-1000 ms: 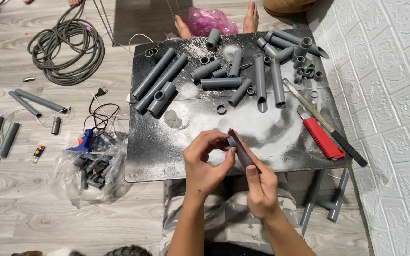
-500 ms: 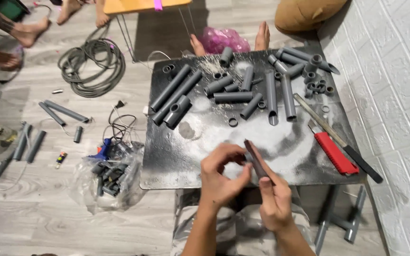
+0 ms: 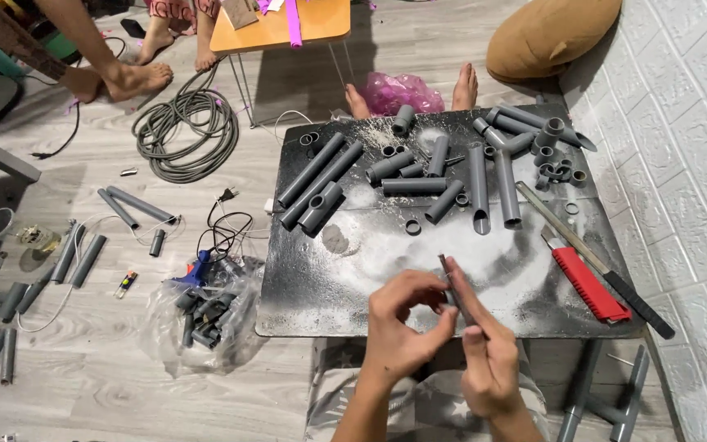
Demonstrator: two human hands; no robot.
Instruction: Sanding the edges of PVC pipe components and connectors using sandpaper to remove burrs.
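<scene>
At near edge of black work board point(image 3: 321, 303): left hand point(image 3: 403, 327) and right hand point(image 3: 484, 360) both pinch a thin dark blade point(image 3: 452, 286) (exact tool unclear). Dusty bare patch ahead; grey pipe pieces point(image 3: 419, 172) crowd far half, red-handled saw point(image 3: 587, 282) by right edge.

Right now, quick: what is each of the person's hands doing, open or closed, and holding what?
Left hand: fingers curled closed around something small; what it is cannot be told.
Right hand: closed on a thin dark rod-shaped tool.

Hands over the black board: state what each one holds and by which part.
The right hand grips a thin dark tool by its lower end. The left hand pinches something small at that tool; what it is cannot be told.
</scene>
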